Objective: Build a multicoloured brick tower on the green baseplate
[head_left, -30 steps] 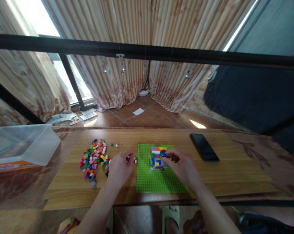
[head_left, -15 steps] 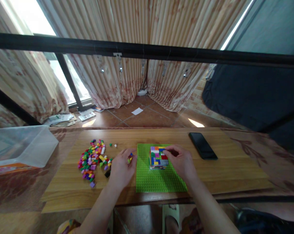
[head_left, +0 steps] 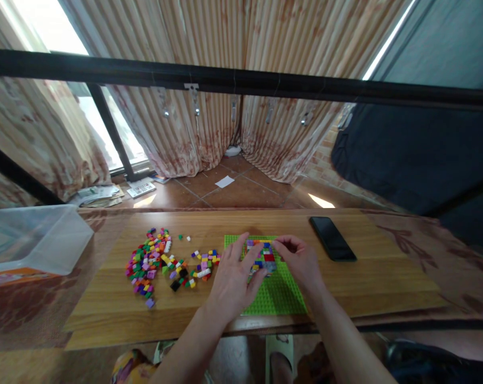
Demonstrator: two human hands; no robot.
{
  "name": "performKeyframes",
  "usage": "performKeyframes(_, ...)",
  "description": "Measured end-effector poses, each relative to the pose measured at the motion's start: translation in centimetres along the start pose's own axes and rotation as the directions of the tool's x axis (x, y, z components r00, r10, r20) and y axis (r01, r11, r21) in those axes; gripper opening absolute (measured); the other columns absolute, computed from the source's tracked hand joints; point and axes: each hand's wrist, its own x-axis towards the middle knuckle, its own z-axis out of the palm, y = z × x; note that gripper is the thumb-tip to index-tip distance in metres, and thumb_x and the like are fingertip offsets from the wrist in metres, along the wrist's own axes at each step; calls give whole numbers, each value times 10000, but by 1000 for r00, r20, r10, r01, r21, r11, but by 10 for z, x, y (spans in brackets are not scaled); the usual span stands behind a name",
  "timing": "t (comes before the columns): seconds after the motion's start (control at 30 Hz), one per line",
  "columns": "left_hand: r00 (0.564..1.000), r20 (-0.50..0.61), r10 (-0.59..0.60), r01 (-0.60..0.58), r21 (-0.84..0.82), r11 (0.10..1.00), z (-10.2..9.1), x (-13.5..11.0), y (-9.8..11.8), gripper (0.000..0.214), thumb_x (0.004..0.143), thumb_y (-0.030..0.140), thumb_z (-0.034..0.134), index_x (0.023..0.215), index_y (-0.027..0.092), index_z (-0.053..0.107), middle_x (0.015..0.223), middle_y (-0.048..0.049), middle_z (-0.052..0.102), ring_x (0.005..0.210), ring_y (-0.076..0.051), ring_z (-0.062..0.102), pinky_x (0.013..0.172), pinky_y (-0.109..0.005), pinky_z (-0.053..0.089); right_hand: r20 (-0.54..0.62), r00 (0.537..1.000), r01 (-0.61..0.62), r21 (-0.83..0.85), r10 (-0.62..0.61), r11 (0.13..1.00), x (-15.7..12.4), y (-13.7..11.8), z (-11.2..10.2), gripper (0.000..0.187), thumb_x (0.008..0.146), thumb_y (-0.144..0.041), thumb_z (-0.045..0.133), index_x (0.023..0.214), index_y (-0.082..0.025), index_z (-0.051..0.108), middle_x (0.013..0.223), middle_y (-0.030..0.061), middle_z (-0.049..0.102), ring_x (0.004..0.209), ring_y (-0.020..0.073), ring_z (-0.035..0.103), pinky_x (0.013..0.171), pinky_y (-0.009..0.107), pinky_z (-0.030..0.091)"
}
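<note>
A stack of multicoloured toy bricks (head_left: 268, 257) stands on the green studded baseplate (head_left: 279, 296). My left hand (head_left: 234, 277) reaches over the stack's left side with its fingers spread, hiding part of the stack and of the plate. Whether its fingertips touch the bricks I cannot tell. At the stack's far right corner is my right hand (head_left: 303, 262), thumb and forefinger pinched together; anything between them is too small to make out. Loose small bricks (head_left: 204, 266) lie just left of my left hand, and a larger brick pile (head_left: 145, 264) spreads farther left.
A black phone (head_left: 332, 239) lies on the wooden table (head_left: 389, 277) at the right. To the left stands a clear plastic bin (head_left: 45, 234). A black horizontal bar (head_left: 241, 80) crosses beyond the table, with curtains (head_left: 193, 133) behind it.
My left hand has moved right from beside the loose bricks onto the stack, its fingers spreading. The bricks seen in its fingers before no longer show. My right hand stays at the stack's right side.
</note>
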Motion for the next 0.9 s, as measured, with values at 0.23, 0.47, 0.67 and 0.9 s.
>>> performKeyframes(0.23, 999, 29, -35, 33, 59, 998, 10, 7, 4, 461, 916, 338, 530, 1361, 227, 481, 1458, -150, 390, 1286, -324, 426, 1054, -516, 401, -11, 998, -65, 35, 65, 997, 4, 7, 9, 402, 632, -540, 740, 747, -157, 696, 676, 45, 696, 594, 157, 600, 516, 254, 446)
performKeyframes(0.47, 998, 46, -53, 51, 37, 998, 9, 7, 5, 459, 917, 343, 526, 1359, 225, 481, 1452, -148, 402, 1277, -318, 435, 1058, -511, 402, 25, 995, -101, 60, 99, 993, 2, 8, 13, 412, 618, -544, 752, 737, -152, 710, 662, 49, 695, 573, 160, 596, 505, 261, 445)
performKeyframes(0.67, 996, 37, -79, 78, 15, 997, 11, 8, 8, 461, 910, 361, 537, 1350, 232, 482, 1456, -138, 411, 1278, -314, 441, 1057, -515, 402, 26, 994, -106, 67, 104, 992, 2, 7, 13, 419, 597, -552, 757, 733, -159, 705, 658, 48, 694, 579, 163, 596, 520, 272, 451)
performKeyframes(0.9, 995, 50, -91, 91, -12, 996, 11, 7, 9, 473, 903, 366, 550, 1355, 252, 469, 1477, -129, 404, 1296, -302, 447, 1058, -508, 406, 24, 996, -92, 38, 91, 995, 2, 8, 12, 420, 603, -544, 761, 741, -151, 709, 672, 47, 691, 604, 163, 597, 552, 274, 462)
